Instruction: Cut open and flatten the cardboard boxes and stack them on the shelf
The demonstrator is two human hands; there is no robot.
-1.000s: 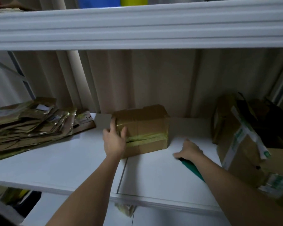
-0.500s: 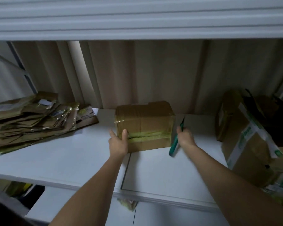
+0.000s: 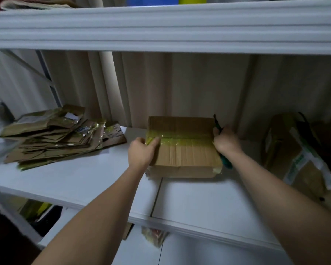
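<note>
A brown cardboard box [image 3: 183, 153] sealed with yellow-green tape lies on the white shelf [image 3: 84, 178], its taped face turned up. My left hand [image 3: 141, 153] grips the box's left end, thumb on the tape. My right hand [image 3: 226, 140] holds a green-handled cutter [image 3: 225, 161] at the box's right end, blade tip pointing up beside the far right corner. A pile of flattened cardboard [image 3: 52, 136] lies on the shelf to the left.
Taped cardboard boxes [image 3: 298, 155] stand at the right end of the shelf. An upper shelf edge [image 3: 161, 29] runs overhead. A corrugated wall stands behind. Lower shelves with scraps show below the front edge.
The box has been tipped so its taped face points up. My right hand lifted the cutter from the shelf and brought it to the box's right end. My left hand stayed on the left end.
</note>
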